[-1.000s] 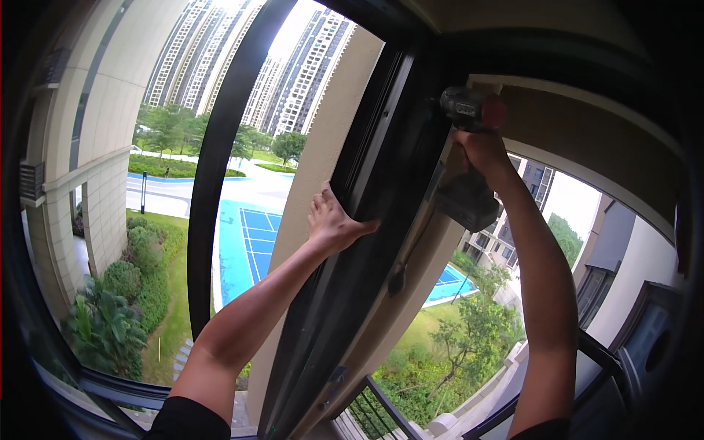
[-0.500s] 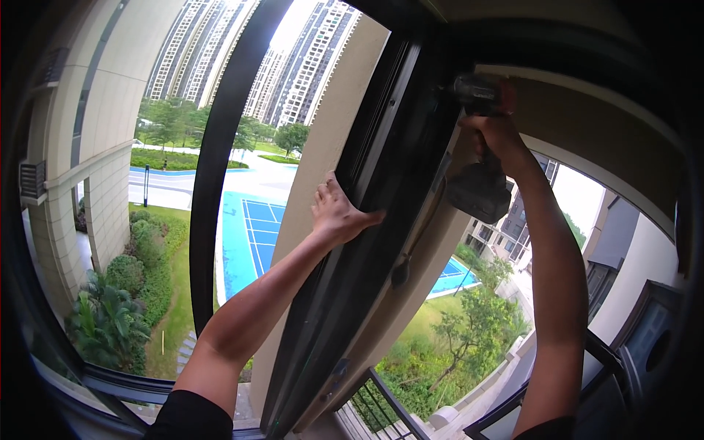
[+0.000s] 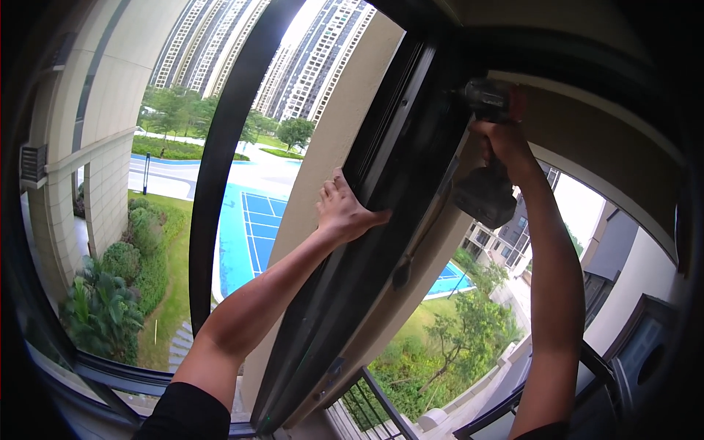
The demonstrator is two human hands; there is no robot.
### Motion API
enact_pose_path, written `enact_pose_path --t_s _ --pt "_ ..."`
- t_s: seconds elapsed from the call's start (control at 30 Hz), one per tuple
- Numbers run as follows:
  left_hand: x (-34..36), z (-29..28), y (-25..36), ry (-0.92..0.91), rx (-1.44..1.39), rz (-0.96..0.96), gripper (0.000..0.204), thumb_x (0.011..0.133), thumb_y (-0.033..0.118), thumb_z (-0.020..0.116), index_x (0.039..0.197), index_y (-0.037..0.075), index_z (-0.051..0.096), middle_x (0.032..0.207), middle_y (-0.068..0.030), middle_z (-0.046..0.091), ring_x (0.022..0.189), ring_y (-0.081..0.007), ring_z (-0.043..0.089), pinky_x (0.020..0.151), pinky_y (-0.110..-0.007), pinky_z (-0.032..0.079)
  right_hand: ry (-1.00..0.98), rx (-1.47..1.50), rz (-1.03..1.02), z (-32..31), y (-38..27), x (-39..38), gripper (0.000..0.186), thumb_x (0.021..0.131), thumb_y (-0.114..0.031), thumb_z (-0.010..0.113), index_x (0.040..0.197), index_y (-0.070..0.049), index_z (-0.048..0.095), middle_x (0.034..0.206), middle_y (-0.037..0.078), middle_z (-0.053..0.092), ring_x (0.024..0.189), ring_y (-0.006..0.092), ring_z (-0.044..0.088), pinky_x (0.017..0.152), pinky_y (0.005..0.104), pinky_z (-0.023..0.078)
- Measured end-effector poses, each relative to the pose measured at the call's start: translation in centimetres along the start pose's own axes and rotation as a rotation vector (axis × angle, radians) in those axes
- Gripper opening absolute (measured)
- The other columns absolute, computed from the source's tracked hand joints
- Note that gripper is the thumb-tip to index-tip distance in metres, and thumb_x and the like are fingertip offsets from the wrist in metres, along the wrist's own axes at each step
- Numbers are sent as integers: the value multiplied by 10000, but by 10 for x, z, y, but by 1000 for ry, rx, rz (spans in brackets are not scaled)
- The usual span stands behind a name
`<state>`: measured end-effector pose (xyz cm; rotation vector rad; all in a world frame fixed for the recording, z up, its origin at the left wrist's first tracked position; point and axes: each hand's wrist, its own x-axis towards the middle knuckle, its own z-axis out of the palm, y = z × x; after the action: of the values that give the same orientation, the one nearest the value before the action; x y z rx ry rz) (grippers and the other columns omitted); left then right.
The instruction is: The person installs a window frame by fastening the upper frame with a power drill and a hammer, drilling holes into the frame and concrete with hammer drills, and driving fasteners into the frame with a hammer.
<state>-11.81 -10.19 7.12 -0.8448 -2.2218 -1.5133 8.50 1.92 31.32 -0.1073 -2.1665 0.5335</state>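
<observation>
Head view: my left hand [image 3: 343, 210] stays flat on the dark window frame [image 3: 381, 220] while my right hand [image 3: 506, 143], gripping the drill [image 3: 485, 158], has edged closer to it.

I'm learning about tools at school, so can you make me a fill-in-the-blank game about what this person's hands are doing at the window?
1. The right hand grips a cordless ____ by its handle.
2. The left hand presses flat on the dark window ____.
3. The tool's tip points at the frame, and its battery hangs ____ the right hand.
4. Outside, far below, lies a ____ sports court.

Missing words: drill; frame; below; blue
</observation>
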Motion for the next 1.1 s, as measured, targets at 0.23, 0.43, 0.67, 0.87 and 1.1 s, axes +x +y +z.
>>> enact_pose_path --t_s 0.23,0.43,0.67,0.87,1.1 --pt "-3 -1 2 17 -19 10 1479 672 687 863 1648 16 -21 1652 -297 209 1563 -431 216 1274 -536 240 71 -236 -78 -3 -32 -5 241 920 -219 749 769 -84 619 564 3 567 468 115 567 495 325 461" --pt "-9 -21 2 -30 -74 7 1448 676 647 881 1647 33 0 1628 -284 243 1539 -411 267 1267 -571 234 -228 -616 -162 33 -126 -15 185 886 -183 767 897 -30 663 609 60 655 484 172 642 513 343 529" --pt "-4 -9 -8 29 -64 29 1443 646 639 877 1634 11 34 1515 -258 354 1438 -397 370 1200 -546 322 -154 -1054 -276 84 -162 -3 363 842 -129 757 1137 38 626 913 208 741 776 286 756 702 388 597" --pt "-5 -12 0 -48 -85 26 1461 659 655 879 1639 20 2 1564 -258 315 1480 -396 333 1228 -552 299 -101 -1205 -223 85 -151 15 355 881 -167 685 1183 19 690 1050 248 751 908 319 775 904 425 603" --pt "-5 -15 -5 -42 -70 21 1457 664 660 877 1638 19 3 1568 -262 305 1489 -400 320 1224 -555 302 -144 -1196 -260 90 -154 9 384 873 -179 688 1208 9 683 1129 257 742 1022 362 760 935 437 593"
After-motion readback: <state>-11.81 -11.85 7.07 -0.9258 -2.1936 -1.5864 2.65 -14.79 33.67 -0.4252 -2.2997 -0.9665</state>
